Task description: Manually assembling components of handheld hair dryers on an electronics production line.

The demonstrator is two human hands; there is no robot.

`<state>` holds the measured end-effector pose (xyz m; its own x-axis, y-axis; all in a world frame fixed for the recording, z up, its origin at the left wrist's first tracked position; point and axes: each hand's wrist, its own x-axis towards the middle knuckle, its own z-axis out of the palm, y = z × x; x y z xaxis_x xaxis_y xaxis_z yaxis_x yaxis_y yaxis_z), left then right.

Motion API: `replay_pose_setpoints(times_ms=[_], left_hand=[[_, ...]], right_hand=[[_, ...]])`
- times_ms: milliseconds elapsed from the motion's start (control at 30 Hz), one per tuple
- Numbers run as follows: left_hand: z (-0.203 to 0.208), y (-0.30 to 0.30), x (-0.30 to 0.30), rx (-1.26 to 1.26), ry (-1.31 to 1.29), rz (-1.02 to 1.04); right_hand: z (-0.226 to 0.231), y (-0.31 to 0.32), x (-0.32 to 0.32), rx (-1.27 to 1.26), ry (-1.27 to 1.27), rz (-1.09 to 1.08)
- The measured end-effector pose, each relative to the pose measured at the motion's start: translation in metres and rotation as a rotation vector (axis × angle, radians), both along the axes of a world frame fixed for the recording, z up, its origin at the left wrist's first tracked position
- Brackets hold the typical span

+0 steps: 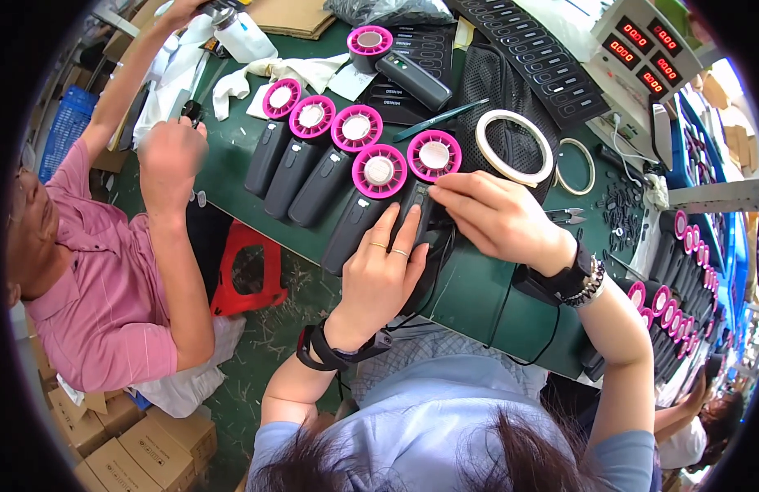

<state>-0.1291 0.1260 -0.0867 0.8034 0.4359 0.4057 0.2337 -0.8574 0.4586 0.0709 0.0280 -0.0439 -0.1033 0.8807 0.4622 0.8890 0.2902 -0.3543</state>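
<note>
A handheld fan with a pink ringed head and a dark grey handle lies in front of me. My left hand rests over its handle, two ringed fingers stretched along it and the thumb at the other side. Beside the neck, the fingertips of my right hand are bunched together against the handle; whatever they pinch is hidden. Just left lies another pink-headed fan, and three more are lined up beyond it, including one fan close behind. Behind these lie tweezers.
A tape roll and black mesh bag lie behind my right hand. Small scissors and black parts are to the right. A meter with red digits stands farther back. A co-worker sits at left.
</note>
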Motion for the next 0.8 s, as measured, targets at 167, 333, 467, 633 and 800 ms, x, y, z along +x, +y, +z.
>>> replay_pose_setpoints(times_ms=[167, 333, 467, 633, 800], left_hand=[[-0.011, 0.004, 0.002, 0.178, -0.041, -0.029], [-0.01, 0.004, 0.003, 0.226, -0.035, -0.034], [-0.007, 0.002, 0.0, 0.208, -0.007, -0.014], [-0.007, 0.0, 0.001, 0.194, -0.034, -0.019], [-0.011, -0.001, 0.005, 0.181, -0.061, -0.016]], right_hand=[[0.023, -0.034, 0.0, 0.12, 0.077, -0.16], [0.044, -0.09, -0.014, 0.204, 0.089, -0.359], [0.043, -0.125, -0.024, 0.238, 0.144, -0.461], [0.038, -0.107, -0.044, -0.066, 0.296, -0.413], [-0.009, -0.053, -0.047, -0.099, 0.233, -0.344]])
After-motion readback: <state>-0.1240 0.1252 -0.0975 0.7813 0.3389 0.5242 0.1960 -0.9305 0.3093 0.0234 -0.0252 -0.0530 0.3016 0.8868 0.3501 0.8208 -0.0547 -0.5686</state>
